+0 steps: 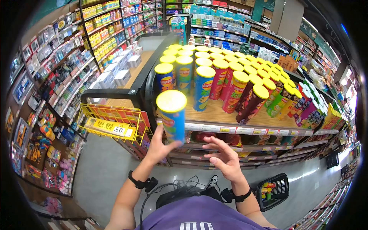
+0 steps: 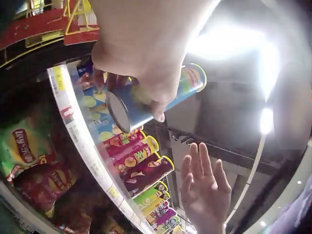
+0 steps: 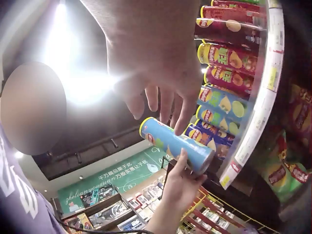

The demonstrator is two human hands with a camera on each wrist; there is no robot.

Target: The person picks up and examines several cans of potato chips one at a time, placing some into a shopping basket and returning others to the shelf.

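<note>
A blue chip can (image 1: 172,119) with a yellow lid stands upright in the left hand (image 1: 157,147), whose fingers and thumb grip its lower part. In the left wrist view the left hand (image 2: 141,63) holds the blue can (image 2: 187,87) around its lower half. The right hand (image 1: 224,157) is a little to the right of the can, fingers spread and slightly bent, holding nothing. The right wrist view has the right hand (image 3: 156,63) near the blue can (image 3: 168,141); whether it touches is hard to tell. Rows of yellow-lidded cans (image 1: 234,90) stand on the wooden shelf top behind.
A yellow wire rack (image 1: 111,122) with a price card hangs left of the shelf. Black rails (image 1: 111,93) flank the display. Bagged snacks (image 2: 39,156) lie below the shelf edge. A black basket (image 1: 283,188) with items stands on the floor at the right.
</note>
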